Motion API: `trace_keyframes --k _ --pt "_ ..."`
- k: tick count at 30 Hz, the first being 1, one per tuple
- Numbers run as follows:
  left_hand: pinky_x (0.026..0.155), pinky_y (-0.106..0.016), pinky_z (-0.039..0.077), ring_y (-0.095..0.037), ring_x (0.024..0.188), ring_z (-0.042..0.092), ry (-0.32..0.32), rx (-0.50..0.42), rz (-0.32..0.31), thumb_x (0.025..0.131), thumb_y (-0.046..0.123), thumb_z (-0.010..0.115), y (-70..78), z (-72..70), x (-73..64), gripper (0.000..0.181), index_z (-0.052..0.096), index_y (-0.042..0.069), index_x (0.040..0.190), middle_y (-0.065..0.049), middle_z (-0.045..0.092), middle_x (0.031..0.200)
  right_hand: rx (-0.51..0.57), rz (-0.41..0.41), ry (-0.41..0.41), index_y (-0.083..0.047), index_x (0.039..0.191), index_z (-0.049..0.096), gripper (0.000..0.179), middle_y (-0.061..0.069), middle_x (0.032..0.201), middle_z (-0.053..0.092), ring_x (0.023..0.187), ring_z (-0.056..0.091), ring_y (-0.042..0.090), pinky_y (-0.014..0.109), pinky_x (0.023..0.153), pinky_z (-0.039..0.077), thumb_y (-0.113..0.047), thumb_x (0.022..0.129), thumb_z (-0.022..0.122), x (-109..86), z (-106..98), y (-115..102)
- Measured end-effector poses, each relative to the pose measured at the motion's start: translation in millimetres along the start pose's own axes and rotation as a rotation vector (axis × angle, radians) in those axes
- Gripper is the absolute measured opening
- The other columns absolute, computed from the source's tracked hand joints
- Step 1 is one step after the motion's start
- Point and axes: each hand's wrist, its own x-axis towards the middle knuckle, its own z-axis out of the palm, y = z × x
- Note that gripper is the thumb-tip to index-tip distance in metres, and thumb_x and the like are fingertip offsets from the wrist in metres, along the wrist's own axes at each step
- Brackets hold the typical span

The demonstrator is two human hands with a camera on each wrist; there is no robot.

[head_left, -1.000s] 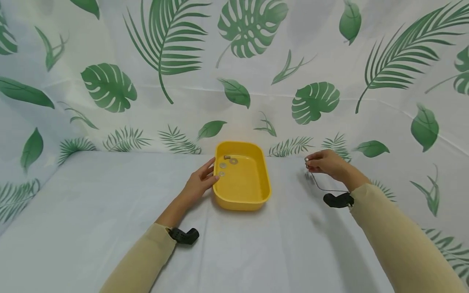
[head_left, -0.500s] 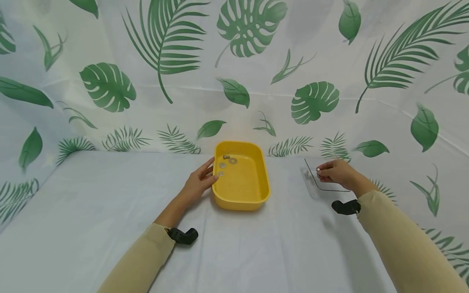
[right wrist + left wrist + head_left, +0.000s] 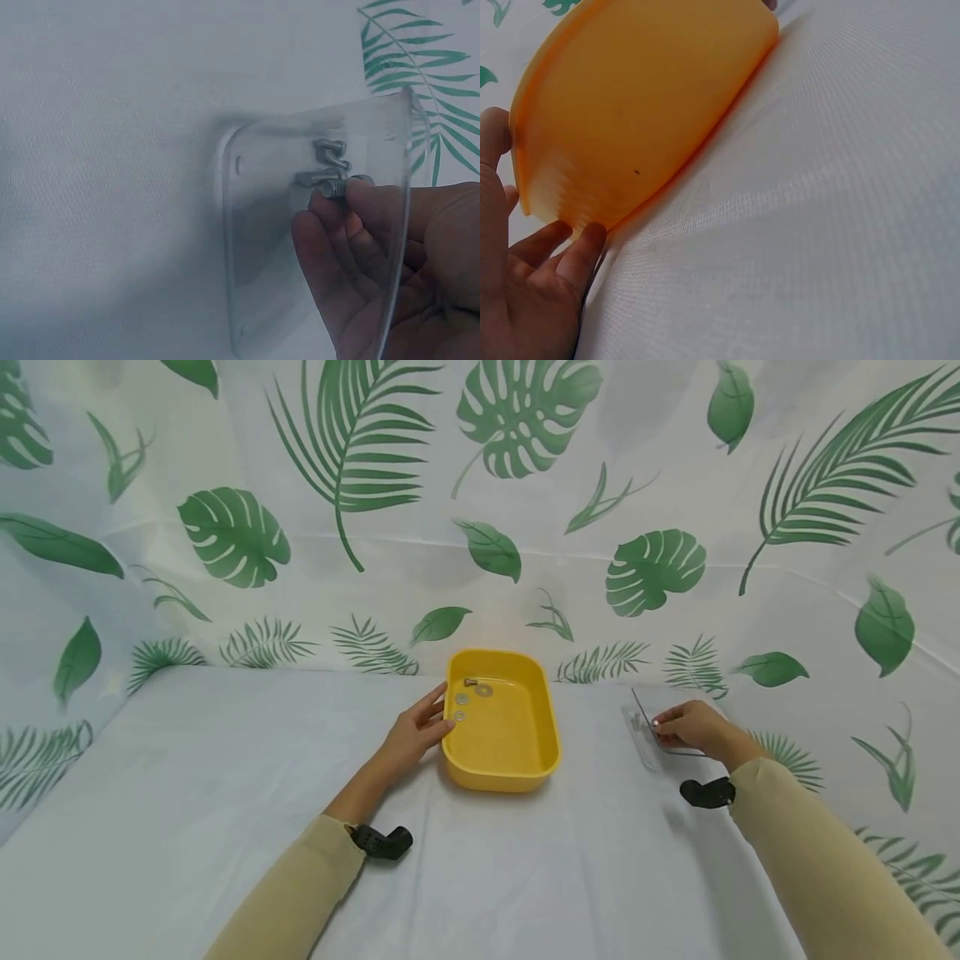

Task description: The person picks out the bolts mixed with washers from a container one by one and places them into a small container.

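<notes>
A yellow plastic tray (image 3: 498,727) stands at the centre in the head view. Flat washers (image 3: 483,691) and a bolt (image 3: 471,682) lie in its far left part. My left hand (image 3: 412,735) holds the tray's left side, thumb over the rim and fingers against the outer wall, as the left wrist view also shows. On the right, my right hand (image 3: 693,728) is inside a clear plastic box (image 3: 247,225). Its thumb and fingers pinch a bolt (image 3: 334,189), whose threaded end shows. Just beyond it, more bolts (image 3: 330,148) lie in the box.
White cloth (image 3: 247,793) covers the table. Behind it hangs a leaf-printed cloth (image 3: 420,560). The box's dark-looking rim (image 3: 640,703) rises around my right hand. Between box and tray lies a strip of white cloth.
My right hand has moved from above the box's far edge, back and down into it, with the small metal piece. The left hand and the tray stay in place; the view shifts slightly.
</notes>
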Motion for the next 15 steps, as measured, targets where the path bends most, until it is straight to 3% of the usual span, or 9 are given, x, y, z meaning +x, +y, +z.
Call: trace_keyframes --k 15 --pt "0.112 -0.046 0.048 -0.033 0.146 0.044 0.004 -0.001 0.01 0.101 0.019 0.06 0.7 0.3 -1.2 0.069 0.029 0.03 0.161 -0.016 0.039 0.161 -0.04 0.042 -0.023 0.014 0.123 0.059 0.032 0.001 0.09 0.066 0.078 0.059 0.01 0.023 0.07 0.057 -0.007 0.1 0.058 2.7 6.8 -2.6"
